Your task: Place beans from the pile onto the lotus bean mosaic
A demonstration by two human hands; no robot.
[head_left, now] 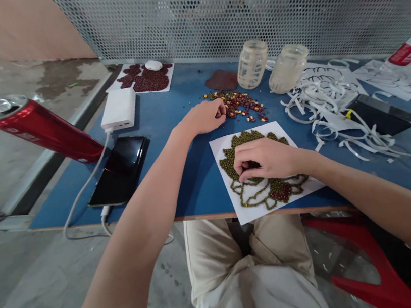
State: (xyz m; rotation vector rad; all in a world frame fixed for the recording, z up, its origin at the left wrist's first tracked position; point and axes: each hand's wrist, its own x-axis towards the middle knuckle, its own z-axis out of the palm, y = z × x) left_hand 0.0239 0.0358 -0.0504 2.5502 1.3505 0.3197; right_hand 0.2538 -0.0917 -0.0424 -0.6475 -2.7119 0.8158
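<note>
My left hand (207,116) is at the near left edge of a loose pile of mixed red, green and yellow beans (238,102), its fingers curled together; whatever is between them is hidden. My right hand (263,158) rests over a white sheet of paper (238,205) with a flower-like design (244,140) laid out in green beans. Its thumb and fingers are pinched low over the design, and I cannot see what they hold. Below that hand, outlined petals show white paper inside, beside a small patch of red beans (280,193).
Two cloudy jars (253,64) stand behind the pile, right of a brown patch (221,80). Curled paper strips (315,95) and a black box (379,114) lie rightward. A phone (119,171), power bank (118,107), red can (47,130) and red-bean sheet (149,80) are leftward.
</note>
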